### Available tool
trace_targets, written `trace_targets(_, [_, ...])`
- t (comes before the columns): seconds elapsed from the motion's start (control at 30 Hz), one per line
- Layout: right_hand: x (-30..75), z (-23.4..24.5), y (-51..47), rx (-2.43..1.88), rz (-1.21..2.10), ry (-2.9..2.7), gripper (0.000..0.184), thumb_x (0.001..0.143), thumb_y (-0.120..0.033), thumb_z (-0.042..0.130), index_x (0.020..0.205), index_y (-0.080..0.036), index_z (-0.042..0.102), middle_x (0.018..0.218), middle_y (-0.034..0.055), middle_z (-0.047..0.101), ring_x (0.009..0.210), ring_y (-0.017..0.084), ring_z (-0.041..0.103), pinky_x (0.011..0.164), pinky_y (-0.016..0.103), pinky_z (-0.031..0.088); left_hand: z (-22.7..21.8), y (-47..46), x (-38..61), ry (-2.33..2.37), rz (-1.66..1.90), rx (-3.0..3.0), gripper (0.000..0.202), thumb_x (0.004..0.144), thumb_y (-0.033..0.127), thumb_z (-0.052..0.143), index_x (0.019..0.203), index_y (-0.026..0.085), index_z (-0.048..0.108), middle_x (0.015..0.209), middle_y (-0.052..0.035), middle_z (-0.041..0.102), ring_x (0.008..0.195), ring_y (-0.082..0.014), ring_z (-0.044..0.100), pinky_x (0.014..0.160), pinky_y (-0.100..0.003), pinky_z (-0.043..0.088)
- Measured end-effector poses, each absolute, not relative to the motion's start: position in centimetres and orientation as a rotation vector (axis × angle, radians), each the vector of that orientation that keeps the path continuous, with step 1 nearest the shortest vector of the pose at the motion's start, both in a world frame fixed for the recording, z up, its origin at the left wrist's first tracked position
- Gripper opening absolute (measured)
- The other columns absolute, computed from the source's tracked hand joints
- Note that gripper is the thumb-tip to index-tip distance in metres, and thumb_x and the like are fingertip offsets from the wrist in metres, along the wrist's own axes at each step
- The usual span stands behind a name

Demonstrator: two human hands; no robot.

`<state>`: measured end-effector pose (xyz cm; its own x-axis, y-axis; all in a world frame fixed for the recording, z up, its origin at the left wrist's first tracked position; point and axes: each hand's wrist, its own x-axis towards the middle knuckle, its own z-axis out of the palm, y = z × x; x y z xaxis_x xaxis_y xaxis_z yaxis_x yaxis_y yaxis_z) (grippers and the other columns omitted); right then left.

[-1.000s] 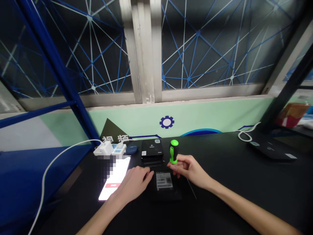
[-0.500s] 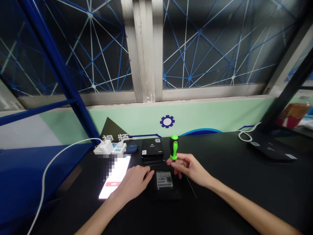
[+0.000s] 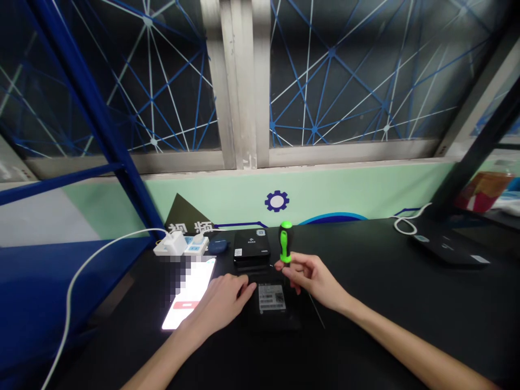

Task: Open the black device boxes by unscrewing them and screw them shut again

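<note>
A black set-top box [image 3: 279, 320] lies on the dark table, with a white printed label on the face turned up. My left hand [image 3: 228, 297] is closed at its upper left edge, thumb and forefinger on the casing. A green-and-black screwdriver [image 3: 286, 244] stands nearly upright over the box's upper right corner. Just below its handle, my right hand [image 3: 309, 277] pinches the shaft between thumb and fingers. The screwdriver's tip is hidden behind those fingers, so contact with a screw cannot be made out.
Behind the hands sits another black box [image 3: 252, 245]. A lit phone [image 3: 195, 290] lies left, near a white power strip [image 3: 190, 245] and a dark blue case [image 3: 218, 246]. A thin rod [image 3: 317, 311] rests right of the labelled box. Far right is a black device [image 3: 449, 250].
The screwdriver handle has turned a little and leans slightly more to the left. Both hands keep their places at the box; the whole view has shifted slightly.
</note>
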<state>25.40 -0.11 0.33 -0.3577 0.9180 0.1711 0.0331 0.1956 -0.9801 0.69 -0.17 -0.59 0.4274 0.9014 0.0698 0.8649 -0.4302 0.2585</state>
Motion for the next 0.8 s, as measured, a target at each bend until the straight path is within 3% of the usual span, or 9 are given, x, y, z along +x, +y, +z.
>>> trace_targets(0.23, [25.0,-0.5,0.3,-0.925,1.309,-1.419,0.042,0.064,-0.047,0.086,0.074,-0.015,0.06,0.061,-0.0002,0.064,0.054,0.013,0.06,0.049,0.023,0.049,-0.6,-0.1,0.8,1.552,0.297,2.5,0.046,0.102,0.046,0.034,0.068,0.02,0.051,0.059,0.0002,0.055,0.054,-0.0166,0.057,0.052,-0.028,0.018])
trace_targets(0.43, [25.6,0.3,0.1,-0.83,1.335,-1.609,0.037,0.087,-0.05,0.065,0.093,-0.014,0.069,0.085,0.0066,0.069,0.062,0.011,0.058,0.05,0.022,0.047,-0.6,-0.1,0.7,1.557,0.298,2.506,0.044,0.102,0.046,0.035,0.069,0.021,0.051,0.058,0.0007,0.054,0.053,-0.0164,0.055,0.051,-0.028,0.018])
trace_targets(0.6, [25.9,0.4,0.0,-0.866,1.292,-1.578,0.032,0.083,-0.045,0.071,0.088,-0.013,0.07,0.078,0.0046,0.066,0.06,0.01,0.056,0.053,0.022,0.049,-0.6,-0.2,0.7,1.544,0.3,2.486,0.047,0.102,0.047,0.034,0.068,0.021,0.051,0.057,0.0012,0.053,0.052,-0.016,0.053,0.051,-0.028,0.019])
trace_targets(0.8, [26.4,0.9,0.2,-0.836,1.211,-1.463,0.03,0.082,-0.043,0.072,0.084,-0.013,0.068,0.083,0.0077,0.068,0.061,0.012,0.058,0.057,0.026,0.051,-0.5,-0.2,0.7,1.585,0.3,2.433,0.048,0.093,0.061,0.046,0.067,0.021,0.054,0.06,0.0016,0.058,0.058,-0.0173,0.057,0.051,-0.027,0.023])
